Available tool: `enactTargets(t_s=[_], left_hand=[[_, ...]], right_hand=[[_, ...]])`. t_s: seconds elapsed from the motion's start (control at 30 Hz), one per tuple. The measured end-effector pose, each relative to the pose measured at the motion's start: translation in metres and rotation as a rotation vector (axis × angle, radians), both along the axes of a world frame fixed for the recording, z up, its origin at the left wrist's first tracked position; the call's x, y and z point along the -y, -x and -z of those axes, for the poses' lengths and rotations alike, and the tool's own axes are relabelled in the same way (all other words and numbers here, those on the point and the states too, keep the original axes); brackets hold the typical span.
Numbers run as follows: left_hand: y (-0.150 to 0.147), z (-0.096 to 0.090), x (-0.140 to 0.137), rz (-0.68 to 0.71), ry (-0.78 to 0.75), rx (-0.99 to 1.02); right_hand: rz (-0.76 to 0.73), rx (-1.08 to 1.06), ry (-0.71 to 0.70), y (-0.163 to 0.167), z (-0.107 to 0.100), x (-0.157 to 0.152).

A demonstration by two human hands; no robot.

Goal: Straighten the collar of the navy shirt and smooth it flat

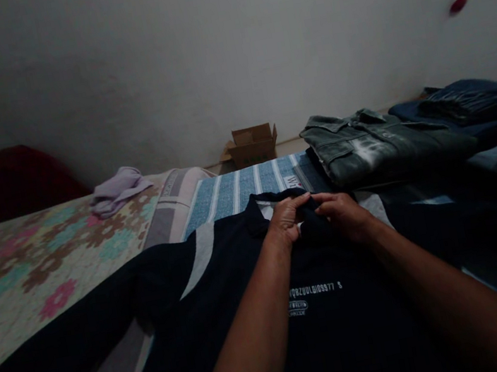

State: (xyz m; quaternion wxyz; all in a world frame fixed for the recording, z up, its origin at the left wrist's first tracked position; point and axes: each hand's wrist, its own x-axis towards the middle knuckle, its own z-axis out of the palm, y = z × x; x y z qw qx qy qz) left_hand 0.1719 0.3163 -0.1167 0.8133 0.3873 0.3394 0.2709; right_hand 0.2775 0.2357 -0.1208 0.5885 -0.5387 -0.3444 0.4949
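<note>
A dark navy long-sleeved shirt (349, 322) with small white lettering lies spread flat on the bed in front of me, its left sleeve stretched out toward the lower left. My left hand (286, 219) and my right hand (344, 214) sit side by side at its collar (259, 206). Both pinch the collar fabric between fingers and thumb. Both forearms reach in from the bottom of the view.
A folded grey-green denim jacket (380, 143) lies just behind the shirt, with folded blue jeans (478, 100) to its right. A blue striped sheet (230, 192) and a floral bedspread (27, 270) cover the bed. A lilac cloth (117, 190) and a cardboard box (253, 143) sit by the wall.
</note>
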Motion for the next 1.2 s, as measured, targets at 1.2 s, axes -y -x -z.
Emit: enactTargets(t_s=[1.2], left_hand=[[-0.007,0.010,0.015,-0.149,-0.259,-0.195]], right_hand=[[0.226,1.226,0.314,0.018,-0.033,-0.018]])
